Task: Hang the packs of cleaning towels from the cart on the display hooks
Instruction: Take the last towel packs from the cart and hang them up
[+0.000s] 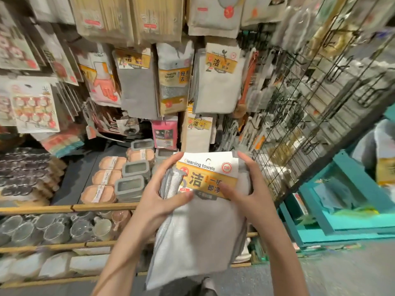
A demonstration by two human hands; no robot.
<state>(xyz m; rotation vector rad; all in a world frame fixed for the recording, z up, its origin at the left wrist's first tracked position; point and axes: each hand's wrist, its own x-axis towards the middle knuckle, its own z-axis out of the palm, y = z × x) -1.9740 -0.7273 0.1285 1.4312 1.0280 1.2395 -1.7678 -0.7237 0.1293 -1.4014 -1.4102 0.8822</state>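
Note:
A stack of grey cleaning towel packs with a white and yellow "Cleaning towels" header card is held low in the middle of the view. My left hand grips its left edge, fingers over the top corner and thumb on the front. My right hand grips the right edge, thumb pressing the yellow label. More packs of the same kind hang on the display wall above. A lower pack hangs just beyond my hands. The teal cart stands at the right with more packs in it.
A black wire grid panel with hooks and brushes slants across the right. Wooden-edged shelves at lower left carry grey containers, orange-lidded boxes and glass lids. Sponges, gloves and other hanging goods fill the wall.

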